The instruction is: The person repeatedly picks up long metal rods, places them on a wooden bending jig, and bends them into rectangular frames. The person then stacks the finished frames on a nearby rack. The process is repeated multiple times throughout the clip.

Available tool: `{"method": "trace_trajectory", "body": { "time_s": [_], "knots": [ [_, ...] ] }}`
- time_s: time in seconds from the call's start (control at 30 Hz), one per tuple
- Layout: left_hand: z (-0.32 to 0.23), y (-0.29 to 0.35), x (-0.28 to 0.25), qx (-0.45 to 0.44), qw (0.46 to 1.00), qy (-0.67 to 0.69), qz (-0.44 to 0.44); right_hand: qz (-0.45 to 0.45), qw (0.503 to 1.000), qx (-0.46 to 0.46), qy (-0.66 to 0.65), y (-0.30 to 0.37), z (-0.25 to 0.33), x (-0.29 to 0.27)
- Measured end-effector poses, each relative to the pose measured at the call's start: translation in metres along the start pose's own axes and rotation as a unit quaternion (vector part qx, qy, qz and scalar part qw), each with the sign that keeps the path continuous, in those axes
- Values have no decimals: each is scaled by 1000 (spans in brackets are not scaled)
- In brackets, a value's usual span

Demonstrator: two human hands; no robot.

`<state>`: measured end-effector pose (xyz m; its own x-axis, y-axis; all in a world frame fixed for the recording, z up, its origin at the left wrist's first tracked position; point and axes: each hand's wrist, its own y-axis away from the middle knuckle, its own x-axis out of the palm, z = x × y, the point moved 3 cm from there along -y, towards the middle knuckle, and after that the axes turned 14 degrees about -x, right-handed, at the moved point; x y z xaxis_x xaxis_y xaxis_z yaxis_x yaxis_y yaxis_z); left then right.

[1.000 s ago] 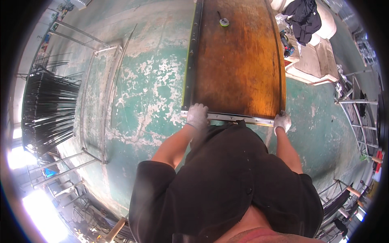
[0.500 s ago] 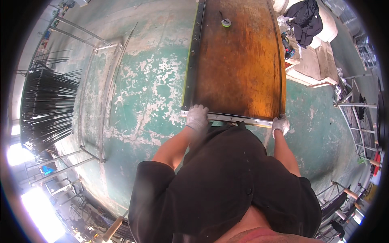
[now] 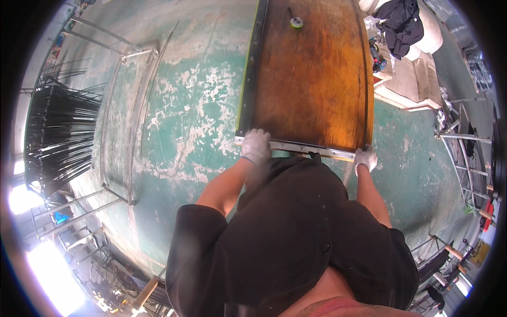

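A long wooden-topped table (image 3: 311,79), stained dark brown and orange, stretches away in front of me. A metal strip (image 3: 311,151) with several rivets or screws runs along its near edge. My left hand (image 3: 256,145), in a whitish work glove, is closed over the near left corner, fingers curled on top of the strip. At the near right corner my right hand (image 3: 365,158), gloved alike, grips the table's edge; its thumb side is partly hidden. A dark metal rail (image 3: 253,68) borders the tabletop's left side. Far up the tabletop lies a round tape measure (image 3: 297,22).
A beige sofa (image 3: 406,79) stands right of the table, with dark clothing (image 3: 398,26) and a power tool (image 3: 377,58) on it or beside it. Thin black rods (image 3: 63,137) fill a rack at left. Metal frames (image 3: 465,137) stand at right. The green floor (image 3: 185,105) is worn.
The table's near edge and both gloved hands sit slightly higher in the picture, as does the tape measure. Both hands keep their hold on the corners.
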<state>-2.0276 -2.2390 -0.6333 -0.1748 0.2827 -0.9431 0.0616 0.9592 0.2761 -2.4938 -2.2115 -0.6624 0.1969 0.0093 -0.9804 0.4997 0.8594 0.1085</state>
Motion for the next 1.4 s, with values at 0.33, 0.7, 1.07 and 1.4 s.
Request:
{"method": "trace_trajectory", "body": {
  "time_s": [0.33,0.7,1.07,1.4],
  "knots": [
    [-4,0,0,-8,999,-26,40,-4,1000,8,-20,1,3,-2],
    [-8,0,21,20,999,-25,4,13,1000,17,-18,-1,1,0],
    [-12,-1,11,3,998,-47,46,-4,1000,0,-18,-2,-1,2],
    [4,-8,31,13,1000,-6,20,-10,1000,8,-28,2,1,1]
  ]
}}
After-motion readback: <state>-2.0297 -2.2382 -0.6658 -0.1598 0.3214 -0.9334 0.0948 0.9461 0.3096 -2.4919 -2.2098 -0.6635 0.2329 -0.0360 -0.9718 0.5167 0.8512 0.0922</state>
